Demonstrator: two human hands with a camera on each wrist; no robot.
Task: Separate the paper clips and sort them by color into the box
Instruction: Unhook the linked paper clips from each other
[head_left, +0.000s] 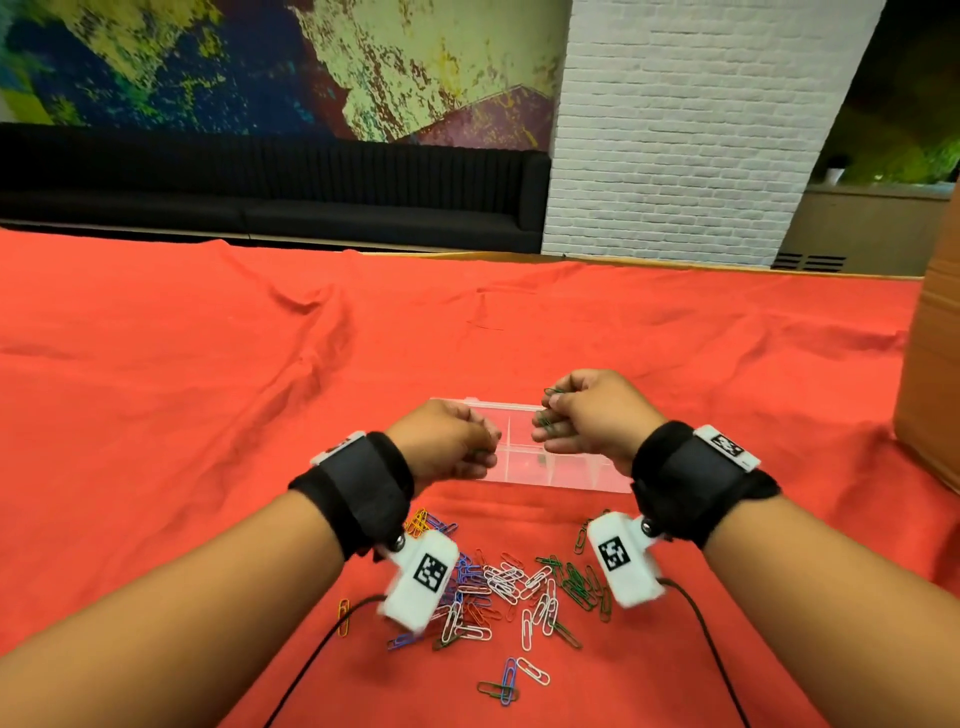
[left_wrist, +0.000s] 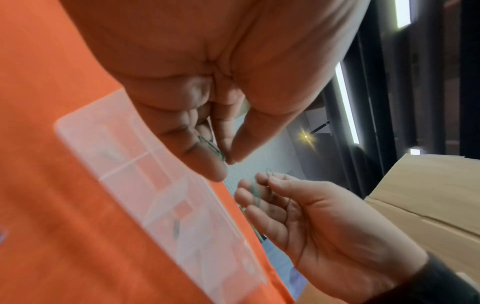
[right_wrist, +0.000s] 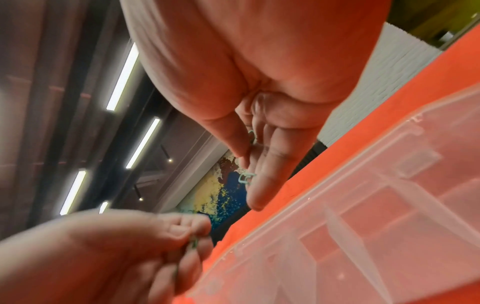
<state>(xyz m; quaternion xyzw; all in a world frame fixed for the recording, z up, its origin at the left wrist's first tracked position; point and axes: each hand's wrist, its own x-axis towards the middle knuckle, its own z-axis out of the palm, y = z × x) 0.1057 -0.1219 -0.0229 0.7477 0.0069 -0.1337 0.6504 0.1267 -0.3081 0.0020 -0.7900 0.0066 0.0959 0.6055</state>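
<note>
Over the clear compartment box (head_left: 566, 480) my two hands hover a small gap apart. My left hand (head_left: 488, 448) pinches one green paper clip (left_wrist: 211, 148) between thumb and fingertips. My right hand (head_left: 545, 422) holds a few green clips (head_left: 548, 410), which stick out past the curled fingers (right_wrist: 259, 185). In the left wrist view the box (left_wrist: 124, 156) lies blurred under my left hand (left_wrist: 229, 162), with a small dark item in one compartment. The loose pile of mixed clips (head_left: 511, 584) lies on the red cloth nearer to me, below my wrists.
A red cloth (head_left: 208, 389) covers the table. A cardboard box (head_left: 932, 384) stands at the right edge. Stray clips (head_left: 511, 680) lie close to the front. Thin black cables (head_left: 711, 639) trail from the wrist cameras across the cloth.
</note>
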